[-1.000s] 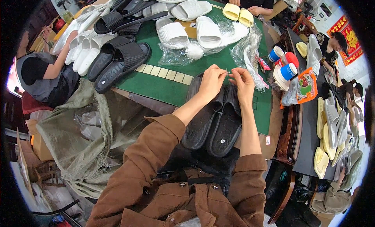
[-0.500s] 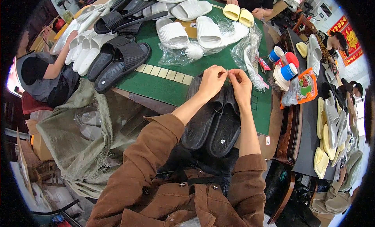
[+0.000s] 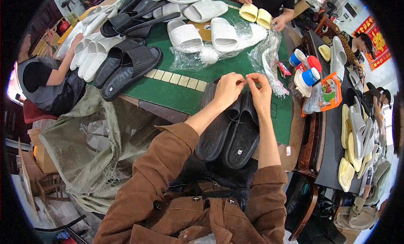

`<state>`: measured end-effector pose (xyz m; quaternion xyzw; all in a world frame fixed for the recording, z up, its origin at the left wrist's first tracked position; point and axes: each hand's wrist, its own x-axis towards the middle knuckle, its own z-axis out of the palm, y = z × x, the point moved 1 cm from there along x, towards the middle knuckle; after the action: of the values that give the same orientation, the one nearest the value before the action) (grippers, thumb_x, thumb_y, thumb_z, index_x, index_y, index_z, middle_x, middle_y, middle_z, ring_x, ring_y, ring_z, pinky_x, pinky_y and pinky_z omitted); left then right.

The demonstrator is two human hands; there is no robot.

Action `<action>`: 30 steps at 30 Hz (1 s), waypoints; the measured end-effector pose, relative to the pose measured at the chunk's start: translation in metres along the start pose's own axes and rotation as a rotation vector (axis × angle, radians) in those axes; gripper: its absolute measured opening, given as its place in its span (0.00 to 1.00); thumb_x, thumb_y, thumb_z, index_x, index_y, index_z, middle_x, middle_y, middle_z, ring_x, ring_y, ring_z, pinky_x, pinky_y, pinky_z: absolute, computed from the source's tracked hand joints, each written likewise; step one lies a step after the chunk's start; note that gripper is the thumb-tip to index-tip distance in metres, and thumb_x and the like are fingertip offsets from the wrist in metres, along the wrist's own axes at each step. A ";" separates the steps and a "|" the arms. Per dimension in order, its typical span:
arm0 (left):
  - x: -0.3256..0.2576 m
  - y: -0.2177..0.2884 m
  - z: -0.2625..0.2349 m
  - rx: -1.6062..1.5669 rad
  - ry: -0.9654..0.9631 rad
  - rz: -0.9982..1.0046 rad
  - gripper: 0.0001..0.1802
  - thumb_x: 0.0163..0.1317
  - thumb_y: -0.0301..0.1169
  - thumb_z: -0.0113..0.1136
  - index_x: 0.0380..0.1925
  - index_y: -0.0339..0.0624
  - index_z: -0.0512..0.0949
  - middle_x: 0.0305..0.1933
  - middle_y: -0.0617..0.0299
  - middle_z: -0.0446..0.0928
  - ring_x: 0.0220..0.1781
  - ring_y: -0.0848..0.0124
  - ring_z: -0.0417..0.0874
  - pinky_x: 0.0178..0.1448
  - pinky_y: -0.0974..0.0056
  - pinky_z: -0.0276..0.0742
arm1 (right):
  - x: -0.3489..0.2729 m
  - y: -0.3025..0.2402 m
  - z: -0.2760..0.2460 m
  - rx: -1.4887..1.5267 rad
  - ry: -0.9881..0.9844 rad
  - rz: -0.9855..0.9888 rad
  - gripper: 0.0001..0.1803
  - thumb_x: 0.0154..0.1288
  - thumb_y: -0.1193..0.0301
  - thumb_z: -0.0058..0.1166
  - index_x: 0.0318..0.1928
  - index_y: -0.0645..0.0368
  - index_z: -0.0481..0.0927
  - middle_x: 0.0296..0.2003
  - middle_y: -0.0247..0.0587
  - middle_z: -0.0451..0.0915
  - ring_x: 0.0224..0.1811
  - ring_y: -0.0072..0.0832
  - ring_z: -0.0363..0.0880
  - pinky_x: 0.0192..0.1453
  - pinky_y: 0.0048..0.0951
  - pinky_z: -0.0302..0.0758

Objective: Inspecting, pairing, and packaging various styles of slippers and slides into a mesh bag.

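2 black slippers (image 3: 230,132) lie side by side, soles up, at the near edge of the green table (image 3: 176,92), overhanging it toward the person's lap; their long axes run from the near edge up toward the table's middle, tilted slightly right, with the far ends under the hands. The left hand (image 3: 227,88) and right hand (image 3: 260,90) meet just above those far ends, thumb and forefinger of each pinched together on something small and thin between them; the item itself is too small to identify, and the remaining fingers are curled loosely. The far ends of the slippers are hidden by both hands. Brown sleeves cover the forearms partway. Beyond the hands, crumpled clear plastic bags (image 3: 191,59) lie near the table's middle, with 2 white slippers (image 3: 204,34) behind them. At the left edge stands a row of black slippers (image 3: 126,65) and white slippers (image 3: 90,55), next to a seated person in grey (image 3: 46,82). At the far edge another person's hand rests by a yellow pair (image 3: 256,15). By the right edge stand capped bottles (image 3: 309,71) and a colourful packet (image 3: 328,90). Pale yellow slippers (image 3: 351,143) lie on a dark side surface, partly cut off by the picture's rim.
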<state>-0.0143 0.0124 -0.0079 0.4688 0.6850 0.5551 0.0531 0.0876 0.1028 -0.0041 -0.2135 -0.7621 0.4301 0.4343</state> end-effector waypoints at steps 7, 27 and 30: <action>0.003 -0.002 0.001 -0.072 0.056 -0.021 0.07 0.55 0.28 0.62 0.31 0.36 0.81 0.28 0.52 0.78 0.29 0.60 0.80 0.36 0.61 0.75 | -0.001 -0.003 -0.001 -0.060 -0.043 0.136 0.05 0.61 0.76 0.55 0.37 0.63 0.80 0.31 0.37 0.80 0.34 0.20 0.76 0.39 0.23 0.73; 0.002 0.001 -0.003 0.025 -0.049 -0.035 0.07 0.55 0.29 0.61 0.32 0.36 0.80 0.31 0.51 0.81 0.33 0.60 0.83 0.38 0.60 0.76 | 0.020 -0.063 -0.018 -0.368 0.109 -0.412 0.05 0.67 0.77 0.50 0.41 0.64 0.78 0.37 0.36 0.81 0.39 0.20 0.77 0.45 0.22 0.73; 0.002 0.003 -0.002 -0.039 -0.109 -0.141 0.07 0.55 0.30 0.61 0.31 0.37 0.80 0.31 0.52 0.81 0.33 0.60 0.84 0.39 0.60 0.77 | 0.024 -0.063 -0.019 -0.251 0.068 -0.290 0.05 0.68 0.77 0.49 0.41 0.64 0.77 0.38 0.36 0.80 0.40 0.21 0.77 0.48 0.23 0.73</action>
<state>-0.0145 0.0116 -0.0036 0.4479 0.7013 0.5370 0.1383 0.0939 0.0946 0.0653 -0.1685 -0.8172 0.2574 0.4874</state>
